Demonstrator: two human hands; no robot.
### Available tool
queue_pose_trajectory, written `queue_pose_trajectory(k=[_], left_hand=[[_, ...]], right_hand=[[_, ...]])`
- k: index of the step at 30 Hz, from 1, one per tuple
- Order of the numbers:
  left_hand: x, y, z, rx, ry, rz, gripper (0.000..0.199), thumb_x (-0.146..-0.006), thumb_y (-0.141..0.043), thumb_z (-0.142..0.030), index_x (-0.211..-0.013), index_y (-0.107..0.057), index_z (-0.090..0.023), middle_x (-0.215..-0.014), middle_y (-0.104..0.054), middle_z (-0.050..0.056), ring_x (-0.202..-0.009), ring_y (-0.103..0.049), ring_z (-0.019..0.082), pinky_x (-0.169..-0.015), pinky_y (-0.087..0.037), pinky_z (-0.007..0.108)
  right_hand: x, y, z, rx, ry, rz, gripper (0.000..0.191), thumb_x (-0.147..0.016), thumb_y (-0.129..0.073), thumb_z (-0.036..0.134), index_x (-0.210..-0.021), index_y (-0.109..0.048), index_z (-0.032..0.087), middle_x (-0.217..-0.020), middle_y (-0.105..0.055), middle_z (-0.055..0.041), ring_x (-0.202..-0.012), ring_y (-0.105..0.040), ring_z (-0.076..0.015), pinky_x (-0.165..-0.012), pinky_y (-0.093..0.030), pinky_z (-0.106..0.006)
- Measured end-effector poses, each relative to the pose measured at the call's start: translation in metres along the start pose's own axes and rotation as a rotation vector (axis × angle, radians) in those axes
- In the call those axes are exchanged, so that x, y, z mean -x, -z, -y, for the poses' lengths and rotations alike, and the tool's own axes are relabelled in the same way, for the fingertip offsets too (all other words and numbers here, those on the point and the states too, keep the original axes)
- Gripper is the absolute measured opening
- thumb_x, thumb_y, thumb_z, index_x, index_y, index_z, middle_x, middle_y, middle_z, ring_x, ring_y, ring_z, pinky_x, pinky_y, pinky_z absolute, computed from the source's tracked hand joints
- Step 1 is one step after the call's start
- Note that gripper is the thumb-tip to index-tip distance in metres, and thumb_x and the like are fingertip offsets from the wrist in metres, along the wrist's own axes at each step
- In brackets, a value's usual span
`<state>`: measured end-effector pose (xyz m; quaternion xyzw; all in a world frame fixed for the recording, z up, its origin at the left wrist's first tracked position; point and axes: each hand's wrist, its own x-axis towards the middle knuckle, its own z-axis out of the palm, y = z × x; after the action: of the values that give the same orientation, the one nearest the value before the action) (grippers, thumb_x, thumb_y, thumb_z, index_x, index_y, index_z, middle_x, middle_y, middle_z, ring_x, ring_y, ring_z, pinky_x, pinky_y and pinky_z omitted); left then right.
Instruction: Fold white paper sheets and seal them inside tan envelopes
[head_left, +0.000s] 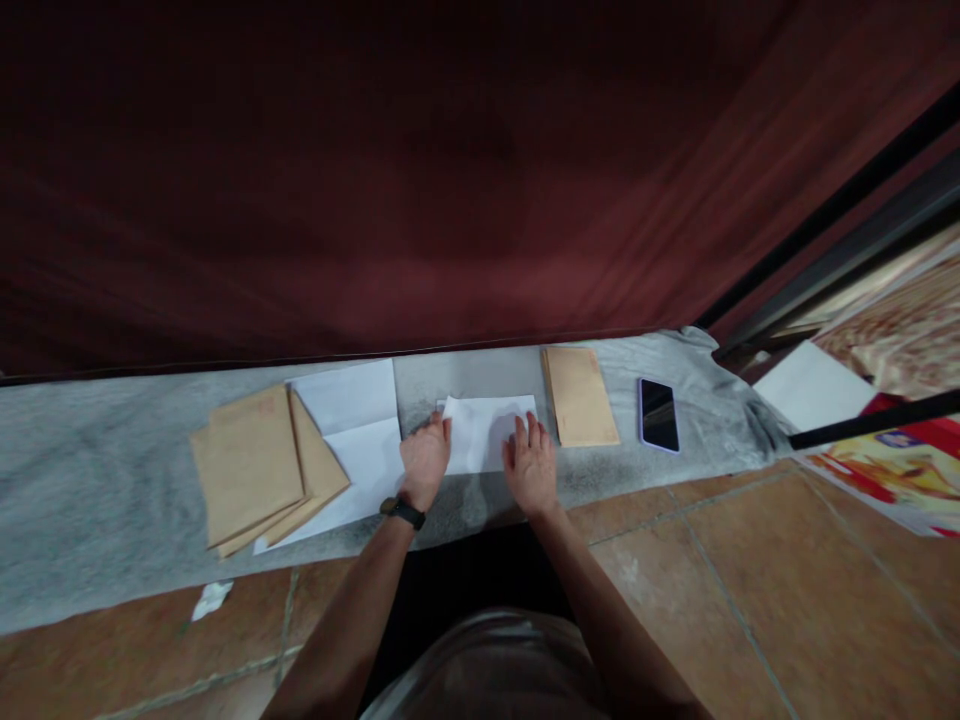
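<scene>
A folded sheet of white paper point(480, 430) lies in front of me on the grey cloth, its upper left corner slightly lifted. At its left edge, my left hand point(426, 458), with a dark watch on the wrist, is closed on the paper with the thumb pointing up. My right hand point(531, 468) rests over the paper's right end, its fingers stretched out and apart. Just right of it is a small stack of brown envelopes point(585, 398). Left of my left hand, larger white sheets point(364, 410) with a crease lie partly under several brown envelopes point(259, 465).
A phone point(659, 414) lies on the grey cloth point(105, 480) at the right. Behind hangs a dark red curtain point(480, 200). Black metal bars point(847, 200) and printed packaging point(900, 460) stand at the far right. A crumpled white scrap point(212, 599) is on the tiled floor point(675, 590).
</scene>
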<state>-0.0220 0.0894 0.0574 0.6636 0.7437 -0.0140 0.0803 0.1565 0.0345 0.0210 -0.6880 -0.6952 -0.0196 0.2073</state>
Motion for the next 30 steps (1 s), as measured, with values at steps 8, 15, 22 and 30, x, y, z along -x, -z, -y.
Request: queue_pose_trajectory(k=[8,15,22,30], left_hand=[[0.000,-0.005,0.002,0.037,-0.014,-0.012,0.045,-0.104,-0.030,-0.040,-0.126,-0.060,-0.014,-0.092,-0.076,0.018,-0.086,-0.074,0.030,-0.075,-0.053,0.036],[0.011,-0.010,-0.005,0.039,-0.046,-0.215,0.041,-0.103,-0.032,-0.029,-0.128,-0.057,-0.010,-0.117,-0.070,0.021,-0.111,-0.066,0.032,-0.096,-0.049,0.044],[0.025,-0.042,-0.040,0.193,-0.490,-0.193,0.052,-0.104,-0.031,-0.036,-0.150,-0.045,-0.015,-0.159,-0.042,0.011,-0.151,-0.031,0.025,-0.124,-0.026,0.045],[0.018,-0.054,-0.032,0.155,-0.398,-0.160,0.055,-0.102,-0.029,-0.024,-0.155,-0.036,-0.011,-0.163,-0.035,0.012,-0.152,-0.028,0.024,-0.124,-0.025,0.044]], right_hand=[[-0.002,-0.019,0.012,-0.007,0.088,0.135,0.054,-0.106,-0.040,0.038,-0.156,-0.037,0.019,-0.162,-0.034,-0.0148,-0.149,-0.031,-0.0308,-0.120,-0.024,-0.053],[0.001,-0.023,0.012,0.010,0.084,0.121,0.054,-0.106,-0.040,0.038,-0.156,-0.037,0.019,-0.162,-0.033,-0.0153,-0.150,-0.031,-0.0309,-0.121,-0.023,-0.053],[0.002,-0.019,0.011,0.028,0.097,0.190,0.055,-0.102,-0.041,0.019,-0.156,-0.038,0.017,-0.163,-0.031,-0.0148,-0.151,-0.029,-0.0308,-0.122,-0.019,-0.053],[-0.023,-0.017,0.011,-0.087,0.059,0.159,0.047,-0.106,-0.029,0.025,-0.145,-0.053,0.011,-0.155,-0.047,-0.0138,-0.145,-0.040,-0.0248,-0.121,-0.028,-0.044]])
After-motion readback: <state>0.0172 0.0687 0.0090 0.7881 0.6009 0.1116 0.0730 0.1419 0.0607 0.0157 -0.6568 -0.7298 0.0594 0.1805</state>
